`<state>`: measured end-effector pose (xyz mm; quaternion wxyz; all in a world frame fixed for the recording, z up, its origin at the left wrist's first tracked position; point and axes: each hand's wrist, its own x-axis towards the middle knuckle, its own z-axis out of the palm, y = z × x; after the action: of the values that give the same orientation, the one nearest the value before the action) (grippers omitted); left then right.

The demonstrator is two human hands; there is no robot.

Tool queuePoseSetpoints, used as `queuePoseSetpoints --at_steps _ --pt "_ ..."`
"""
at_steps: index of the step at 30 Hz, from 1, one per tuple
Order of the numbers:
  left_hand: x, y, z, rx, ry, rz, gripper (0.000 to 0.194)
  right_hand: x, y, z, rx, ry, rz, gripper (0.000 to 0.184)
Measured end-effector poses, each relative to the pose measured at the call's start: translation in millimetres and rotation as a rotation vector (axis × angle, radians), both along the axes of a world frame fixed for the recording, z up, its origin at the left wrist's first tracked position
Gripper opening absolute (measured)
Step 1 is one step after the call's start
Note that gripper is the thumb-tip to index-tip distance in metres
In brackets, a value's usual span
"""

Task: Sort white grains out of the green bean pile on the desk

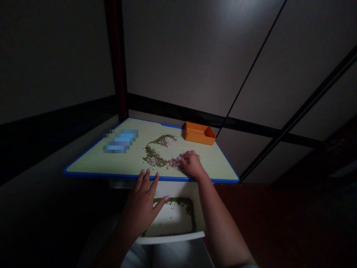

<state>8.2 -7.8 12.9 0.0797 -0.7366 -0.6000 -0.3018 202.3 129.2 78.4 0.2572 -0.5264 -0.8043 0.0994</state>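
Note:
On the small table lie small green grains that look like mung beans (pixel 152 150), spread in a curved band. Pale pinkish pieces (pixel 174 162) are mixed in with them, most thickly near my right hand. My right hand (pixel 190 163) rests on the tabletop beside these pieces, its fingers curled together; whatever they hold is hidden. At the front edge, my left hand (pixel 145 197) has its fingers spread, fingertips touching the rim and thumb over the white drawer (pixel 173 239). More green grains line the inside edges of that drawer.
An orange open box (pixel 199 134) stands at the table's back right corner. A blurred blue item (pixel 121 141) lies on the left. The pale tabletop (pixel 106 163) has a blue rim. Wall panels (pixel 195 56) rise right behind the table.

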Motion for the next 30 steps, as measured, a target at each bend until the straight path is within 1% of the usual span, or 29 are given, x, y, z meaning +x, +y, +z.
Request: queuePoseSetpoints --at_steps 4,13,16,19,24,30 --pt "0 -2 1.8 -0.008 0.008 -0.009 0.067 -1 1 -0.8 0.009 0.011 0.047 0.029" --pt "1 -2 2.6 -0.016 0.02 0.001 0.068 2 -3 5.3 -0.069 0.015 0.142 0.029" --pt "1 -2 0.9 -0.008 0.016 0.0 0.068 4 -3 4.9 -0.075 0.046 0.171 0.029" --pt "-1 -1 -3.2 0.005 0.021 0.003 0.071 5 -2 3.9 -0.067 0.062 0.169 0.029" --pt "-2 1 -9.8 0.015 0.015 0.018 0.074 0 -2 3.7 -0.087 0.02 0.208 0.026" --pt "-2 2 -8.0 0.003 0.043 0.025 0.075 -8 -6 7.6 -0.076 -0.076 0.201 0.027"
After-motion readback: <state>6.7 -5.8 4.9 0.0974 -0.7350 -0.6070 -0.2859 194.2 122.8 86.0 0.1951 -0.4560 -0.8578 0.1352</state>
